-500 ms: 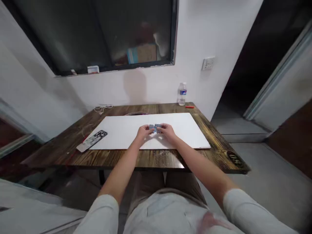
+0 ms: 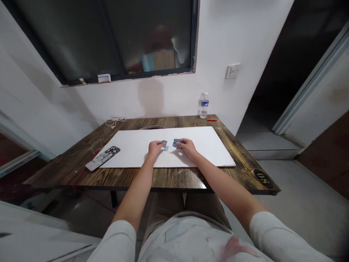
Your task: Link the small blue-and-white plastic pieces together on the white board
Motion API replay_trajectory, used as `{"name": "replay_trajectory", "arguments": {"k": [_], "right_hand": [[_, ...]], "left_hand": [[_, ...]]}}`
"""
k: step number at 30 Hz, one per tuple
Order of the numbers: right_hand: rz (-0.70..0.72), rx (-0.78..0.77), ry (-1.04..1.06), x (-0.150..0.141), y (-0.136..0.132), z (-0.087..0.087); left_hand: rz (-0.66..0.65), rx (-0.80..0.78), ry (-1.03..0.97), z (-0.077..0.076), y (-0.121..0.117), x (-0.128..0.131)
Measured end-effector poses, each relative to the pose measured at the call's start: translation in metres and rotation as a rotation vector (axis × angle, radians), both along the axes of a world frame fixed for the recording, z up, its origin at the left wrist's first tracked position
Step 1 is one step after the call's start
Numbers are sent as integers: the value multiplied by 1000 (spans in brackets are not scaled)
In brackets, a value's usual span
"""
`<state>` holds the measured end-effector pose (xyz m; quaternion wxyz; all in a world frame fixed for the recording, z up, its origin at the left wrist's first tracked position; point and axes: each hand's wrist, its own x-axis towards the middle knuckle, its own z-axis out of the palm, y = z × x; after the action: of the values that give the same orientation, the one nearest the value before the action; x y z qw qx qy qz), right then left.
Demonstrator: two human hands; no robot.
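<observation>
My left hand pinches a small flat blue patterned piece between thumb and fingers. A lighter blue piece shows just under the thumb; I cannot tell whether the two are joined. In my right hand is another blue-and-dark patterned piece, its edge irregular, gripped by thumb and fingertips. A narrow gap separates what the two hands hold. Both are over the middle of the white board, with shadows falling on it. The pieces are too small to make out their exact kind.
A phone in a patterned case lies across the board's left edge. Behind the board are a white cable, a water bottle and a red pen. The wooden table ends close to my body.
My hands have parted: the left has moved left with its blue piece, while the right stays nearly in place. The pieces were together before; now a gap shows between them.
</observation>
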<state>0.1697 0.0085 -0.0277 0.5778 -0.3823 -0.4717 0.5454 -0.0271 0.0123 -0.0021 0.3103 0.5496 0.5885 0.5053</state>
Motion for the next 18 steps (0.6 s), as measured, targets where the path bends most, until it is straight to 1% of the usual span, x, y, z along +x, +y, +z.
{"name": "replay_trajectory", "arguments": {"k": [4,10,13,15,17,18], "right_hand": [[-1,-15,1,0,0,1],[-6,-10,-1,0,0,1],[-12,-12,-5,0,-1,1],[-5,-17,0,0,-1,1],[5,-18,7,0,-2,2],[10,-18,9,0,-2,2]], "left_hand": [[-20,-35,206,0,0,0],[-14,-8,446,2,-5,1],[-18,17,643,3,-10,2],[7,43,754,4,-12,2],[57,84,771,5,-13,4],[72,117,740,6,-13,5]]}}
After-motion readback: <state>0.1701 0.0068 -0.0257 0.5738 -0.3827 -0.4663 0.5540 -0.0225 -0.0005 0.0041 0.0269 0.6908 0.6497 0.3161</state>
